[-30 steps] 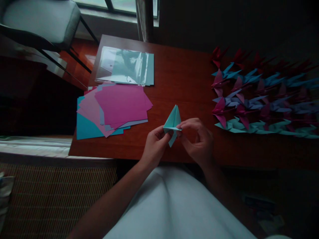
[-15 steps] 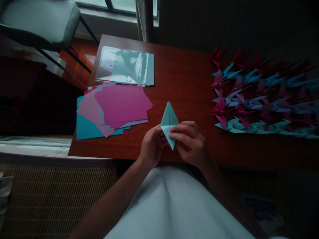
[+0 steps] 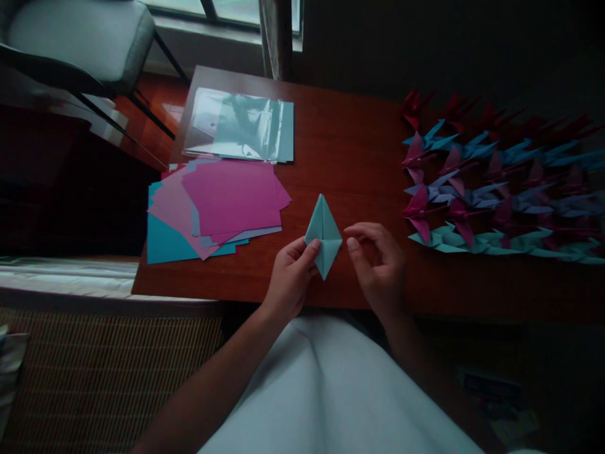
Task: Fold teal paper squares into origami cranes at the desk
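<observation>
A mint-green sheet of origami paper (image 3: 325,230), folded into a long diamond with a seam down its upper half, stands point up over the table's near edge. My left hand (image 3: 293,268) pinches its left side, thumb across the front and the other fingers behind. Just right of the diamond, my right hand (image 3: 380,265) is apart from the paper. Its thumb and index finger are bent with a small gap between them, and nothing shows in it.
Loose sheets of coloured paper (image 3: 236,198) lie fanned on the left of the wooden table (image 3: 350,145). Behind them is a clear plastic packet (image 3: 236,126) of paper. Rows of folded paper cranes (image 3: 477,192) fill the right side. A chair (image 3: 80,44) stands beyond the far left corner.
My right hand has let go of the folded paper and moved a little to the right. My left thumb has come round onto the front of the diamond.
</observation>
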The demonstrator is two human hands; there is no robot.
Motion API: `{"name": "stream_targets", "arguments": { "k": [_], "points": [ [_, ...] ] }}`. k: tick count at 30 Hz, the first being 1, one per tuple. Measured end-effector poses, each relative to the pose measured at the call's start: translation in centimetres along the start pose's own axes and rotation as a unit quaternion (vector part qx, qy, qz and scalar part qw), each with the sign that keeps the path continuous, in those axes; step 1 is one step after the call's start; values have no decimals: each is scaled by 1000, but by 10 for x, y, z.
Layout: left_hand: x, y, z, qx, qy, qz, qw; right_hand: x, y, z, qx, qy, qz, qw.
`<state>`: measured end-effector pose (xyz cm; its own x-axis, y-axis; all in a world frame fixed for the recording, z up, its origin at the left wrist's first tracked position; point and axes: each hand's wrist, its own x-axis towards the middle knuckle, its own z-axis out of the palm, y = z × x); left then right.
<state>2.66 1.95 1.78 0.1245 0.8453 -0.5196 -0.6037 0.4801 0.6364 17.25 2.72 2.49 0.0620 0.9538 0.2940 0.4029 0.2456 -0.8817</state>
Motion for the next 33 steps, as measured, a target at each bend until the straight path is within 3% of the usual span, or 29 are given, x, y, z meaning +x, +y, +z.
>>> {"name": "stream_targets", "arguments": {
  "k": [3,6,12,18,29,33],
  "points": [
    [0,-2,0,19,-3,14,1000,1,5,3,41,-39,94,994],
    [0,-5,-1,27,-13,21,999,1,8,5,52,-91,125,987],
    [-3,-2,1,7,-9,13,1000,4,4,6,63,-85,114,988],
    [-4,2,4,22,-17,37,999,3,6,6,122,-80,162,976],
    [-4,5,-3,177,-1,93,980,0,8,-1,126,-60,126,982],
    [-6,4,-1,164,-29,75,983,-4,5,5,128,-26,132,983]
  ]
}}
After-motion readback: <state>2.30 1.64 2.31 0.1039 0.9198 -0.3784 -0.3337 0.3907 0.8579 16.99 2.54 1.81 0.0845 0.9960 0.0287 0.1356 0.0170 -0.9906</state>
